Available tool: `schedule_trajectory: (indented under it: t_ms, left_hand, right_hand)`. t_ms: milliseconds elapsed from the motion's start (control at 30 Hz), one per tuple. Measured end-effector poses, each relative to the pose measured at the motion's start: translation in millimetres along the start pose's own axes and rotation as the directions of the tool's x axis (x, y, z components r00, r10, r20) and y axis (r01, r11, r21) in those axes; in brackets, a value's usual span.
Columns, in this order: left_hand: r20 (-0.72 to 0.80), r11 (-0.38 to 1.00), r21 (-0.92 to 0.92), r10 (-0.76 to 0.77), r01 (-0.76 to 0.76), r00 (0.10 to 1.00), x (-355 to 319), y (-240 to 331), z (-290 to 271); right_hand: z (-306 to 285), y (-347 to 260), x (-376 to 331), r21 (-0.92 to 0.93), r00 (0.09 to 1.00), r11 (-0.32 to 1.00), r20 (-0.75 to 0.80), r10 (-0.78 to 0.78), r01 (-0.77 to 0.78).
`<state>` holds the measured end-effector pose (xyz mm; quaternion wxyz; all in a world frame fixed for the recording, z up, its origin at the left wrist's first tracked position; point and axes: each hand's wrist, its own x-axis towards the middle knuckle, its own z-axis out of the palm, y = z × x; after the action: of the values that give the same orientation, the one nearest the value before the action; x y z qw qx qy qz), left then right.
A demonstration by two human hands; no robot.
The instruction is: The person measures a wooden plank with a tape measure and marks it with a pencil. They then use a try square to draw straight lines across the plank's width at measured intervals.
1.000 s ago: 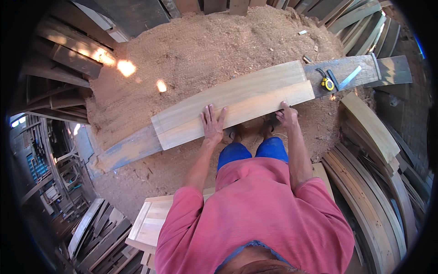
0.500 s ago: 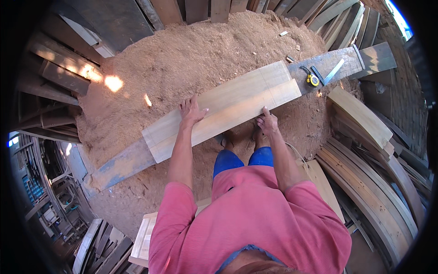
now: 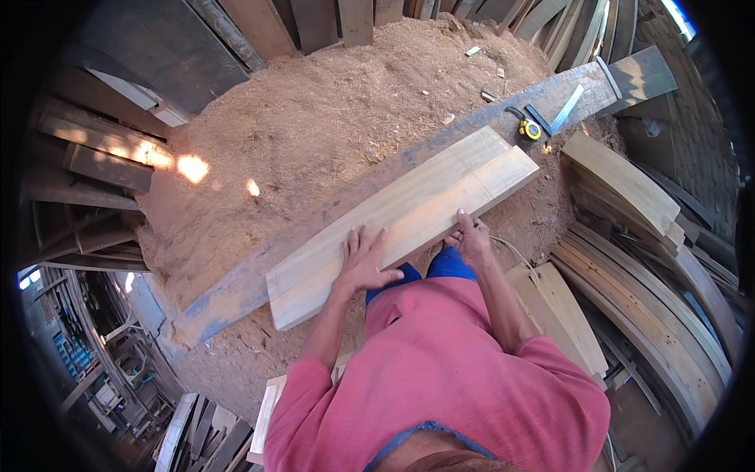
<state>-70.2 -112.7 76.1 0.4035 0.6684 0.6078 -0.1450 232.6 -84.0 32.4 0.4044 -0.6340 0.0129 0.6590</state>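
Two pale wooden boards [image 3: 409,189] lie side by side, with their right ends staggered and thin lines drawn across them. They rest slantwise on a long worn bench plank [image 3: 236,293], and their near side hangs over its edge. My left hand [image 3: 363,258] lies flat on top of the boards, fingers spread. At the near edge, my right hand [image 3: 472,238] grips the nearer board, thumb on top and the other fingers partly hidden below. Beyond the boards' right end, a yellow and black tape measure [image 3: 529,128] sits beside a try square [image 3: 565,112] on the plank.
Sawdust [image 3: 314,126] covers the ground around the plank. Curved timber pieces [image 3: 637,315] are stacked at the right, with a cord [image 3: 515,250] near them. Upright boards [image 3: 314,23] line the far side. More offcuts [image 3: 204,433] lie at the lower left.
The boards have shifted toward me and to the right, uncovering the plank's far side. Both hands have come nearer my body with them, and the left now sits closer to the boards' middle.
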Motion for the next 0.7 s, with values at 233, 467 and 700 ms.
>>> schedule_trajectory:
  t_ms: [233, 467, 700]
  left_hand:
    - [-0.141, 0.983, 0.05, 0.184, -0.179, 0.973, 20, 2, -65]
    - [-0.186, 0.999, -0.044, -0.027, 0.019, 0.982, 62, -11, -158]
    - [-0.636, 0.979, 0.12, -0.052, 0.165, 0.77, 144, -27, -160]
  right_hand:
    - [46, -43, -18, -0.174, 0.967, 0.96, 0.175, -0.188, 0.218]
    - [44, -92, 24, -0.458, 0.765, 0.619, 0.292, -0.573, 0.638]
    - [1, -147, 121, -0.894, 0.556, 0.05, 0.233, -0.798, 0.446]
